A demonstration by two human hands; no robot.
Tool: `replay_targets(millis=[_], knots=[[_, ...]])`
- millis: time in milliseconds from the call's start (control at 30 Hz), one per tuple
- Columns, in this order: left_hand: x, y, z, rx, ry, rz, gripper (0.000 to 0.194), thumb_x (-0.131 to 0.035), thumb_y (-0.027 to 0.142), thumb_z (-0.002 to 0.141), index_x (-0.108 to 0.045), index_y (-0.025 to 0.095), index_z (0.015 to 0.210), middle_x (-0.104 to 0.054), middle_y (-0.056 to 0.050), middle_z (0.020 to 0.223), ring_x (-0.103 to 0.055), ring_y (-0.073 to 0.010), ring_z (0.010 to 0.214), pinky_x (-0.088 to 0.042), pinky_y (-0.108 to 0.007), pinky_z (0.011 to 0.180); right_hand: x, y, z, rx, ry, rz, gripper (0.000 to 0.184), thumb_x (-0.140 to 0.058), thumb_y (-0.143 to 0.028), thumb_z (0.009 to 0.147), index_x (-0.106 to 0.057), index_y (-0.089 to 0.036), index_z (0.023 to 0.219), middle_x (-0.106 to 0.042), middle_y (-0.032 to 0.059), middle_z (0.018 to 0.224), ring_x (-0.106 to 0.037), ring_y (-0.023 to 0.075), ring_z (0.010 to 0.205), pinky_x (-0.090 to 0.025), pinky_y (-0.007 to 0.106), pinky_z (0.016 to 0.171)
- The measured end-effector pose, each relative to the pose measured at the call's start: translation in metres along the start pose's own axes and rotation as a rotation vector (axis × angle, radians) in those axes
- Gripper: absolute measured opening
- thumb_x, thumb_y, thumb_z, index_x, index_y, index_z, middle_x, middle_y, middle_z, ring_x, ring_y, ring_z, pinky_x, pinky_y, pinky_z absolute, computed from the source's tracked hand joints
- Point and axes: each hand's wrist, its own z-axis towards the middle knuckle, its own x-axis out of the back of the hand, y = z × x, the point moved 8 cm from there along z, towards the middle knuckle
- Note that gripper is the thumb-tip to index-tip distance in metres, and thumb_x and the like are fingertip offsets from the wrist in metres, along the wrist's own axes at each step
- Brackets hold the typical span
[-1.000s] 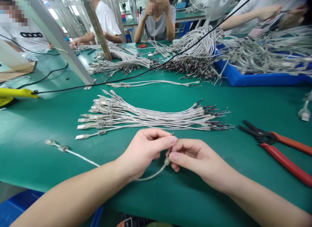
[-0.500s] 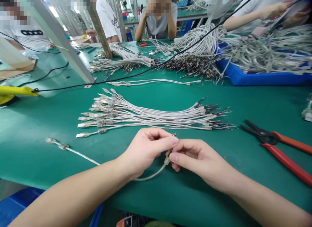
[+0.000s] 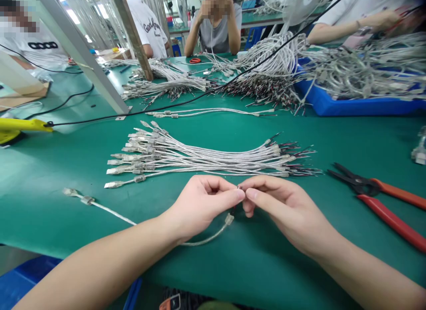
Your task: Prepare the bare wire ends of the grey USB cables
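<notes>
Between my two hands is the wire end of a white USB cable (image 3: 115, 213). My left hand (image 3: 206, 205) pinches the thin wires at the end, thumb against forefinger. Thumb and forefinger of my right hand (image 3: 282, 208) meet at the same wire tips, which the fingertips mostly hide. Just below the fingers hangs the cable's clear end sleeve (image 3: 229, 219). From there the cable curves under my left forearm, and its USB plug (image 3: 69, 192) lies on the table to the left. Beyond my hands lies a bundle of similar cables (image 3: 213, 159), plugs left, bare wires right.
Red-handled cutters (image 3: 362, 188) lie open at the right on the green table (image 3: 366, 141). A blue tray (image 3: 333, 106) heaped with cables stands at the back right. A black cord (image 3: 140, 113) crosses above the bundle. Several people sit around the table.
My right hand has shifted from the cable's end sleeve up to the wire tips beside my left fingertips. The sleeve now shows uncovered. My left hand has barely moved.
</notes>
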Motion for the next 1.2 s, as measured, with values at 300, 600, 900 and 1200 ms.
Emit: replay_targets(millis=[300, 600, 900, 1200], knots=[[0.002, -0.01, 0.001, 0.035, -0.018, 0.175, 0.024, -0.076, 0.037, 0.073, -0.073, 0.014, 0.07, -0.062, -0.002, 0.063, -0.044, -0.0088, 0.058, -0.033, -0.024, 0.056, 0.003, -0.005, 0.002, 0.015, 0.024, -0.123, 0.013, -0.07, -0.032, 0.085, -0.072, -0.02, 0.079, -0.065, 0.0027, 0.069, -0.058, 0.0153, 0.063, -0.049, 0.025, 0.061], [-0.01, -0.015, 0.0, 0.083, -0.105, -0.008, 0.027, -0.072, 0.036, 0.078, -0.056, 0.014, 0.077, -0.063, -0.002, 0.072, -0.059, -0.0103, 0.061, -0.046, -0.023, 0.059, 0.007, -0.002, 0.002, -0.003, 0.048, -0.098, 0.018, -0.067, -0.032, 0.088, -0.069, -0.019, 0.076, -0.064, 0.0012, 0.065, -0.058, 0.0146, 0.065, -0.049, 0.025, 0.064], [-0.001, -0.013, -0.001, 0.053, 0.012, -0.061, 0.021, -0.07, 0.032, 0.082, -0.057, 0.016, 0.082, -0.048, 0.005, 0.061, -0.039, -0.003, 0.049, -0.026, -0.012, 0.04, 0.006, 0.002, 0.003, -0.042, 0.026, 0.011, 0.014, -0.067, -0.031, 0.087, -0.067, -0.018, 0.08, -0.065, 0.0007, 0.064, -0.058, 0.0134, 0.06, -0.047, 0.025, 0.061], [0.007, 0.011, -0.002, -0.216, 0.125, 0.099, 0.014, -0.069, 0.023, 0.079, -0.06, 0.013, 0.073, -0.059, 0.0, 0.071, -0.051, -0.0071, 0.065, -0.042, -0.019, 0.062, 0.021, -0.009, 0.007, 0.064, 0.136, 0.013, 0.015, -0.069, -0.035, 0.087, -0.071, -0.02, 0.085, -0.066, 0.0017, 0.071, -0.061, 0.0149, 0.063, -0.051, 0.026, 0.059]])
